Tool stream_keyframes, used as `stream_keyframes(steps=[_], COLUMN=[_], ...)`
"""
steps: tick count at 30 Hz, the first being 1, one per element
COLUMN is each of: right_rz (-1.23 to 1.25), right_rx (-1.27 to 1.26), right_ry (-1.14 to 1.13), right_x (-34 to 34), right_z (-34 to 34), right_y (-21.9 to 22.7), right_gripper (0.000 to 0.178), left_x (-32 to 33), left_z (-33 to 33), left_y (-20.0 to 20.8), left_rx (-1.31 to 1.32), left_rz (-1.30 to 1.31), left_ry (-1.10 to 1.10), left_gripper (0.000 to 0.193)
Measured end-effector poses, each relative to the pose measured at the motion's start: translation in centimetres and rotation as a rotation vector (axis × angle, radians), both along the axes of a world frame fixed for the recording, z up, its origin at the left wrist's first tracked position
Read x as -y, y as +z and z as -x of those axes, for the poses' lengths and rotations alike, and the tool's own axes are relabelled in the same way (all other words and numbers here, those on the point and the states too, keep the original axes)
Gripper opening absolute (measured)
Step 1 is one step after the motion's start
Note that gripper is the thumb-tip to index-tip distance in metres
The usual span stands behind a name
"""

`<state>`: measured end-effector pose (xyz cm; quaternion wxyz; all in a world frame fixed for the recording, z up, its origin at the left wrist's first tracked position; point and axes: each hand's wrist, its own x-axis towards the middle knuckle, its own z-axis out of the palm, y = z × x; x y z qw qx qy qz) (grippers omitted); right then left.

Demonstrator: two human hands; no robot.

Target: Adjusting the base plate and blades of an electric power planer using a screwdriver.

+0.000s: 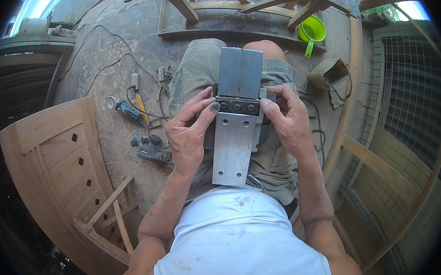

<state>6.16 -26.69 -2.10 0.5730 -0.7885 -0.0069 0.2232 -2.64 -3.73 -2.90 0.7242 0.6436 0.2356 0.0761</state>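
An electric hand planer lies upside down across my lap, its silvery sole facing up. A dark cutter block with a row of three bolts crosses it between the two sole plates. My left hand is closed at the block's left end, thumb pressed near the leftmost bolt. At the other end, my right hand grips the planer's side with thumb and bent fingers. The planer's handle and most of its body are hidden underneath.
On the floor at left lie an angle grinder, a dark power tool and trailing cords. A panelled wooden door leans nearby. Ahead stands a wooden frame with a green dipper; a cardboard box lies right.
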Motion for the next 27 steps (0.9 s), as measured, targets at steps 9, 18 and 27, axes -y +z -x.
stream_keyframes(steps=[9, 18, 27], right_rz=[-0.032, -0.112, 0.043], right_rx=[-0.011, 0.009, 0.267], right_ry=[-0.004, 0.001, -0.014], right_x=[-0.4, 0.5, 0.1], right_z=[-0.1, 0.7, 1.6], right_y=[-0.2, -0.3, 1.1], right_gripper=[0.04, 0.044, 0.041], left_x=[-0.7, -0.7, -1.1], left_z=[-0.1, -0.5, -1.5], left_y=[0.1, 0.4, 0.8], left_rx=[-0.018, -0.016, -0.059], left_rz=[-0.024, 0.057, -0.07], left_ry=[-0.034, -0.008, -0.092], left_gripper=[0.028, 0.031, 0.035])
